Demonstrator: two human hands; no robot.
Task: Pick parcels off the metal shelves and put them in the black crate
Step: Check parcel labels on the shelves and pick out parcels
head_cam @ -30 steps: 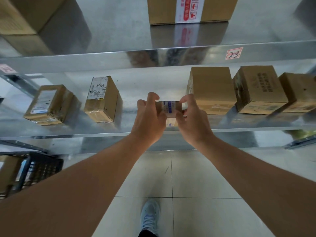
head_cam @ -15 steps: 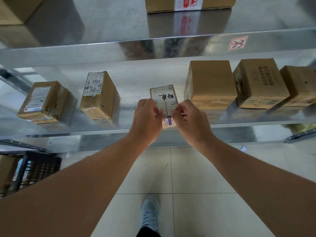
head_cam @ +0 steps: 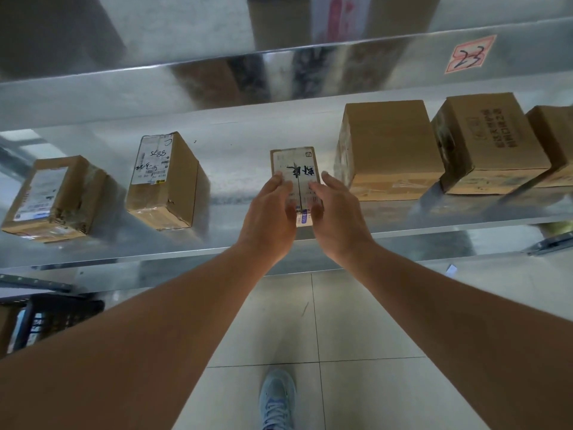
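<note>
Resting flat on the shiny metal shelf (head_cam: 235,169): a small oblong parcel (head_cam: 294,169), pale label on top with dark handwriting, its near end at the shelf's front edge. Flanking it, left hand (head_cam: 268,217) and right hand (head_cam: 336,217), fingers nearly straight and loosely together, tips lying on the label's two long edges (whether pressing or merely touching, cannot tell). Not pinched, not lifted.

Standing to the left on the same smooth sheet-steel surface, well apart: a brown cardboard box (head_cam: 169,181) with a white scribbled label, and farther left a tape-wrapped box (head_cam: 51,198), crinkled and glossy. Sitting just right of the parcel, a plain square-cornered carton (head_cam: 390,148), then a printed carton (head_cam: 491,142) close beside it.

Showing at lower left on the floor, partly cut off: black crate (head_cam: 52,319), slatted plastic walls. Stuck on the upper shelf lip, a red-bordered tag (head_cam: 469,54) marked 23. Below, glossy pale floor tiles (head_cam: 356,321) and a blue laced shoe (head_cam: 277,398).
</note>
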